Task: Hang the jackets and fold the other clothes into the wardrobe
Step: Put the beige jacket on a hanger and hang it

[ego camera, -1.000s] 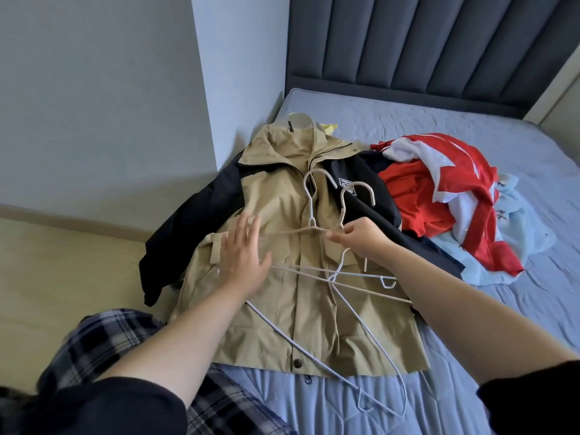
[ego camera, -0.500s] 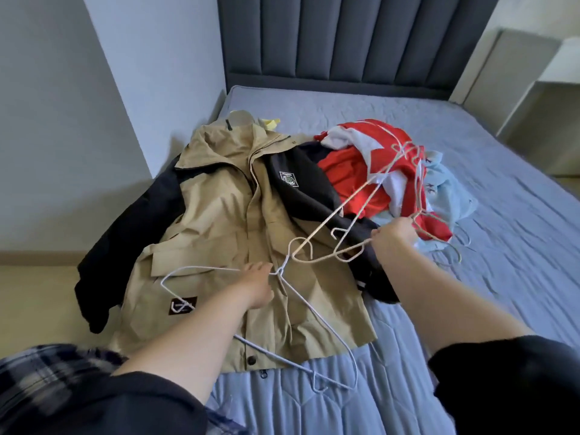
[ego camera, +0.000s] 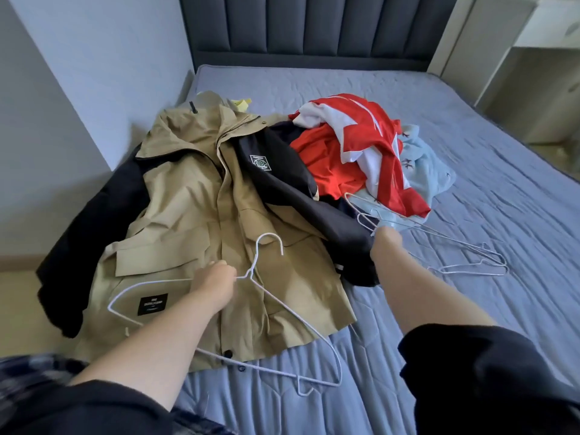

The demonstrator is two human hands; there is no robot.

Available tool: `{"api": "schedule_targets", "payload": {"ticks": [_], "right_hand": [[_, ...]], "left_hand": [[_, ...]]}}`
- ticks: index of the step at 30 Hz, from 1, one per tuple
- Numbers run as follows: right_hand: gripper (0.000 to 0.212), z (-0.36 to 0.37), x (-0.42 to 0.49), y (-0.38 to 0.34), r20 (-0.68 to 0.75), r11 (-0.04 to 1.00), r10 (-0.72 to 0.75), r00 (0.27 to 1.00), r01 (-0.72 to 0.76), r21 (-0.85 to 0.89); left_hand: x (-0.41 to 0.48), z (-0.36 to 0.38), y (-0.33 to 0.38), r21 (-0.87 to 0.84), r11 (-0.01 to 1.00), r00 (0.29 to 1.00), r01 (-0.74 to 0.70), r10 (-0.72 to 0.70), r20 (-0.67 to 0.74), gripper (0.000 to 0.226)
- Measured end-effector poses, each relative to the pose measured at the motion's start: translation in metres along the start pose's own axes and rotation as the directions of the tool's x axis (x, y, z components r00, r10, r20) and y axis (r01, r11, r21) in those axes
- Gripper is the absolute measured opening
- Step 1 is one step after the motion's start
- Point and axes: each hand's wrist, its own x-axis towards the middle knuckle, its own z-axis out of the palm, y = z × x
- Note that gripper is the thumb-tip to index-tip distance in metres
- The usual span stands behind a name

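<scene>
A tan jacket with black sleeves [ego camera: 188, 208] lies spread flat on the near left of the bed. On top of it rests a white wire hanger [ego camera: 270, 246], and my left hand [ego camera: 216, 281] grips that hanger just below its hook. To the right, my right hand [ego camera: 387, 238] holds a bundle of other white hangers [ego camera: 455, 246] down on the bed sheet beside the jacket's black sleeve. A heap of red and white clothes [ego camera: 354, 152] with a light blue garment [ego camera: 423, 164] lies behind the right hand.
The blue-grey mattress [ego camera: 470, 309] stretches to the right and back to a dark padded headboard [ego camera: 314, 29]. A grey wall [ego camera: 78, 73] stands at the left, with wooden floor below. White furniture [ego camera: 518, 73] stands beyond the bed's far right corner.
My right hand pulled the other hangers off the jacket and lowered them onto the sheet at the right. My left hand closed on the single hanger left lying on the jacket.
</scene>
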Motion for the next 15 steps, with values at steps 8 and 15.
{"api": "schedule_targets", "payload": {"ticks": [8,15], "right_hand": [[0.023,0.093,-0.071,0.001,0.246,0.593,-0.712,0.658,0.751,-0.29],[0.044,0.148,-0.13,-0.005,0.762,0.438,-0.444,0.47,0.857,-0.273]], "left_hand": [[-0.004,-0.023,-0.031,-0.38,0.921,0.979,-0.089,0.01,-0.205,0.019],[-0.009,-0.064,-0.065,-0.477,0.877,0.925,-0.052,-0.138,-0.354,0.022]]}}
